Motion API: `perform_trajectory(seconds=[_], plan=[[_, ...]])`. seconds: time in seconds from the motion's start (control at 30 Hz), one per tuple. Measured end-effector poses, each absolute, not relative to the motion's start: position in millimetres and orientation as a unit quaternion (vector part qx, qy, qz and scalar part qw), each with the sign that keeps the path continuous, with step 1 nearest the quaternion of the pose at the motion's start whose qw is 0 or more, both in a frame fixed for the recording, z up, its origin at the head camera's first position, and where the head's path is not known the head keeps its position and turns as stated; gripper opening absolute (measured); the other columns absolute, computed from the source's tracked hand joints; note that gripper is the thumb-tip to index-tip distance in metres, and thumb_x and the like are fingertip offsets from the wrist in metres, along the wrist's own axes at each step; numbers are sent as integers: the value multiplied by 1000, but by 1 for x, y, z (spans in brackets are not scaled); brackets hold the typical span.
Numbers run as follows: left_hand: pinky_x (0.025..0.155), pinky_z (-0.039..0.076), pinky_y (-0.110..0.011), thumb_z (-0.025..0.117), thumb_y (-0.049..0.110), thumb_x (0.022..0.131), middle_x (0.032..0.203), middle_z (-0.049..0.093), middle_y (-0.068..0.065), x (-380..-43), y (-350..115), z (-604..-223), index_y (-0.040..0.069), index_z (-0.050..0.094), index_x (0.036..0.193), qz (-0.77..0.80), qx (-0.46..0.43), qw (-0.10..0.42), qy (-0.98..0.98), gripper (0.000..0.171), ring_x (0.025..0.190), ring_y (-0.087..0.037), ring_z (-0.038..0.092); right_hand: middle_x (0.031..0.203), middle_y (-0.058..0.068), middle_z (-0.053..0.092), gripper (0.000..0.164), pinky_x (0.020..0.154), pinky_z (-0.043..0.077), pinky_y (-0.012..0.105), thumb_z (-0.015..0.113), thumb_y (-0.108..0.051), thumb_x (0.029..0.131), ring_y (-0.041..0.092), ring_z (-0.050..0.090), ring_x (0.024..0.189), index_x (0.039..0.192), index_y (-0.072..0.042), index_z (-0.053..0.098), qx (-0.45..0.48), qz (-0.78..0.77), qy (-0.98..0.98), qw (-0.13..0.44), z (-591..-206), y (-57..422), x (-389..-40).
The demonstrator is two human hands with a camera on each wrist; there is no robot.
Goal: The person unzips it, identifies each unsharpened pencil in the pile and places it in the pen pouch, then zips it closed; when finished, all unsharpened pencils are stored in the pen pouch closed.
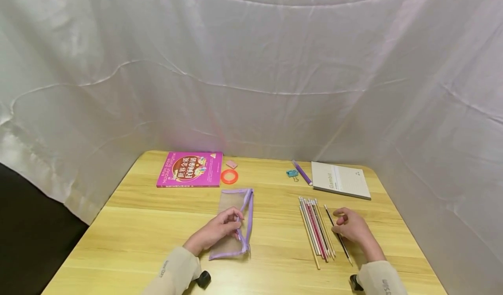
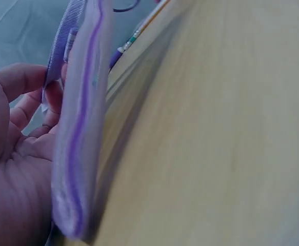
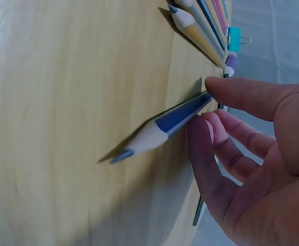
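My left hand (image 1: 218,230) pinches the purple zipper edge of a see-through mesh pencil pouch (image 1: 229,201) between thumb and fingers. The pouch has purple trim, and its mouth gapes on the right side. Seen from the left wrist, that zipper band (image 2: 67,38) stands apart from the pouch's other purple edge (image 2: 80,154). My right hand (image 1: 351,226) holds a dark pencil (image 1: 346,249) between thumb and a finger; its sharpened tip (image 3: 122,156) points toward me, low over the table. Just left of that hand lies a row of several pencils (image 1: 314,227), sharpened ends toward me.
A pink book (image 1: 190,169), an orange ring (image 1: 229,176) and a pink eraser (image 1: 231,164) lie at the back left. Toward the back right are a teal binder clip (image 1: 292,173), a purple pen (image 1: 302,173) and a pale notebook (image 1: 339,179). White curtains enclose the table.
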State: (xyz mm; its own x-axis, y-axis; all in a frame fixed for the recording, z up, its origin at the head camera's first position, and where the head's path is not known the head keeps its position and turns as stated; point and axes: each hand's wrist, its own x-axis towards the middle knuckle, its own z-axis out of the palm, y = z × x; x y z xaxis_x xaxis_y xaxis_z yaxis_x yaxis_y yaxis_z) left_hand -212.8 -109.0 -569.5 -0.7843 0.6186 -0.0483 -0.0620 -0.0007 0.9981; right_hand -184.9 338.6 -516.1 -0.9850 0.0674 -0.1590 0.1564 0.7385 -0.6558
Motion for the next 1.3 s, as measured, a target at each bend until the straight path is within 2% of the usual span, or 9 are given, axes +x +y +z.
perform_trajectory(seconds=[0.23, 0.53, 0.63, 0.83, 1.13, 1.3], plan=[[78, 61, -27, 57, 10, 104, 99, 55, -3, -212, -110, -574, -7, 51, 126, 690, 207, 231, 655, 28, 86, -14, 63, 88, 12, 63, 50, 55, 55, 31, 74, 4, 80, 19, 59, 66, 126, 9, 58, 65, -354, 931, 60, -521, 340, -188], [78, 60, -27, 57, 9, 103, 101, 56, -3, -208, -110, -573, -5, 53, 124, 692, 191, 221, 661, 25, 87, -14, 62, 88, 12, 68, 52, 58, 54, 31, 72, -1, 82, 18, 62, 67, 130, 9, 56, 74, -354, 930, 65, -518, 342, -193], [76, 60, -27, 57, 8, 103, 100, 55, -3, -208, -110, -573, -5, 52, 123, 695, 192, 218, 658, 25, 85, -14, 63, 90, 14, 68, 62, 58, 58, 32, 70, 2, 83, 19, 64, 68, 140, 9, 49, 70, -386, 918, 54, -513, 343, -194], [75, 60, -27, 56, 7, 103, 98, 54, -3, -208, -111, -575, -8, 51, 124, 699, 203, 214, 652, 26, 82, -13, 64, 103, 17, 61, 81, 67, 65, 39, 66, 3, 92, 19, 69, 74, 162, -5, 25, 84, -499, 861, 37, -503, 341, -196], [74, 60, -26, 55, 4, 103, 96, 54, -3, -206, -110, -575, -9, 50, 123, 707, 211, 208, 642, 25, 80, -13, 64, 107, 16, 57, 95, 73, 66, 37, 64, 8, 93, 14, 67, 81, 167, -14, 8, 95, -579, 810, 10, -501, 325, -197], [75, 60, -27, 55, 5, 103, 97, 54, -4, -206, -109, -573, -9, 50, 124, 700, 213, 213, 647, 26, 80, -13, 65, 106, 14, 52, 96, 71, 66, 36, 62, 10, 92, 17, 67, 77, 166, -18, 8, 97, -608, 788, 4, -498, 293, -203]])
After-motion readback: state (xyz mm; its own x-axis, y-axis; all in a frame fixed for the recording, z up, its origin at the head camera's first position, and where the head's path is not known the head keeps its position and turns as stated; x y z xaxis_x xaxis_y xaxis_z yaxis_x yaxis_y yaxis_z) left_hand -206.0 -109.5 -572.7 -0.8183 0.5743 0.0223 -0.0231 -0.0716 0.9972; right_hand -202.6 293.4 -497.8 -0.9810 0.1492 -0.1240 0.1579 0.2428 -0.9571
